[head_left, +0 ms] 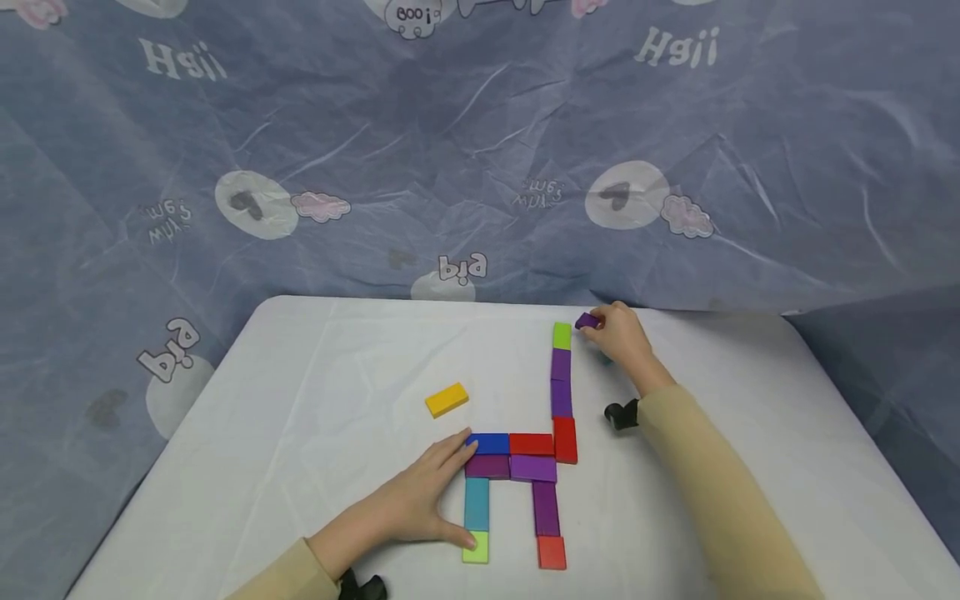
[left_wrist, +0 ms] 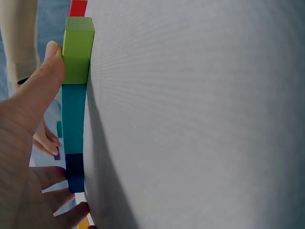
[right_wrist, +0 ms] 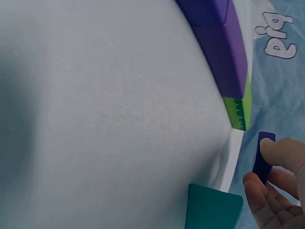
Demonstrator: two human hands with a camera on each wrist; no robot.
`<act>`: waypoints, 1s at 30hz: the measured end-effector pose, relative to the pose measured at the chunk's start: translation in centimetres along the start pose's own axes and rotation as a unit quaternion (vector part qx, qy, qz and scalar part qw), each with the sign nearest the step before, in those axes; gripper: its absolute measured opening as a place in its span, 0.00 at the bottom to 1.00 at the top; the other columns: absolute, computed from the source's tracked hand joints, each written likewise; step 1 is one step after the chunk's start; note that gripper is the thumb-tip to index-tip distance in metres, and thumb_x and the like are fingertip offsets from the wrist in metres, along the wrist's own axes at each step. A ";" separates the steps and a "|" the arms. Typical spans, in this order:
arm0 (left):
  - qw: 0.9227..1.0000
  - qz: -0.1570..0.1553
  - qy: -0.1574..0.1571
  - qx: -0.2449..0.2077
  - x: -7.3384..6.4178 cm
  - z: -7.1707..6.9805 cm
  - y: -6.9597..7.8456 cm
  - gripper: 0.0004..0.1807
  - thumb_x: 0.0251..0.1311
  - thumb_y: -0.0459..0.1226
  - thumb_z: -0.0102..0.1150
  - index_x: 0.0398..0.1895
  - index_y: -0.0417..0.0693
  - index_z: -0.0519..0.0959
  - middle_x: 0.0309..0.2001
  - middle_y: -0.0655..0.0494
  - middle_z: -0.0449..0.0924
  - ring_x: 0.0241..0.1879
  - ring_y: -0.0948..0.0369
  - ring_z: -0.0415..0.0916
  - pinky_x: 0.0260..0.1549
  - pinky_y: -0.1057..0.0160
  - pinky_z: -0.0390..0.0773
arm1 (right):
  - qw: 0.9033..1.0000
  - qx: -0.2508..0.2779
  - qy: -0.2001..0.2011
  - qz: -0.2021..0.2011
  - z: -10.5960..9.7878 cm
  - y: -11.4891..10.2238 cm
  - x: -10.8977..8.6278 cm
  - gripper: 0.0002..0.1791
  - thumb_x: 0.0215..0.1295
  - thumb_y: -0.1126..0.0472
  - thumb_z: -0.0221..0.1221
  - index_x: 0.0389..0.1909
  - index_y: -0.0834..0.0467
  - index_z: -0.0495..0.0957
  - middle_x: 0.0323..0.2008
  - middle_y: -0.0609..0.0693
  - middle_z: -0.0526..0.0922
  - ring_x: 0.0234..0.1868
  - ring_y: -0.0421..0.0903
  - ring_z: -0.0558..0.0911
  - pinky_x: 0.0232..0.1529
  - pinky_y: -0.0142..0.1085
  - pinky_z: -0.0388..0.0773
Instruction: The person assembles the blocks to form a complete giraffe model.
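My right hand (head_left: 621,335) pinches a small dark purple block (right_wrist: 263,160) between thumb and fingers, just right of a lime block (head_left: 562,336). That lime block tops a column of two purple blocks (head_left: 561,398) and a red block (head_left: 566,440). My left hand (head_left: 414,493) is spread along the left side of the joined blocks. Its thumb touches the lower lime block (left_wrist: 77,57), and its fingertips reach the blue block (head_left: 491,443). Between these stand a plum block (head_left: 487,467) and a light-blue block (head_left: 477,504).
A yellow block (head_left: 447,400) lies apart at left. A teal block (right_wrist: 213,207) sits below my right hand, mostly hidden in the head view. More red (head_left: 531,444) and purple blocks (head_left: 546,508) form the middle and right leg. Patterned cloth (head_left: 480,150) hangs behind the white table (head_left: 337,375).
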State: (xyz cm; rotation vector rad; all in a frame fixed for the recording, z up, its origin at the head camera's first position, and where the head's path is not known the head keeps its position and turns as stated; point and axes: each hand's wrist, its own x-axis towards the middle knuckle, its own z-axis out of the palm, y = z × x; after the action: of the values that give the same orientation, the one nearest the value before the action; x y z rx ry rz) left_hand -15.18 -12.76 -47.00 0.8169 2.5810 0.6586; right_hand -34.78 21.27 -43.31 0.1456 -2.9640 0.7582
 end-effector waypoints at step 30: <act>1.000 0.014 0.015 0.015 -0.1 0.2 -0.4 0.65 0.41 0.70 0.68 0.79 0.52 0.49 0.81 0.56 0.38 0.77 0.53 0.47 0.69 0.47 0.65 | 0.993 -0.115 -0.005 0.007 3.0 -1.8 0.6 0.27 0.70 0.49 0.58 0.56 0.70 0.78 0.45 0.73 0.78 0.47 0.67 0.81 0.49 0.56 0.79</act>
State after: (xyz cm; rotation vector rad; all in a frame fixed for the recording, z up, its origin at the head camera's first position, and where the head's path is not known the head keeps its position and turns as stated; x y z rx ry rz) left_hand -15.20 -13.03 -47.32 0.8619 2.6161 0.6451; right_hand -35.31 18.23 -45.09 0.1143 -3.0350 0.4124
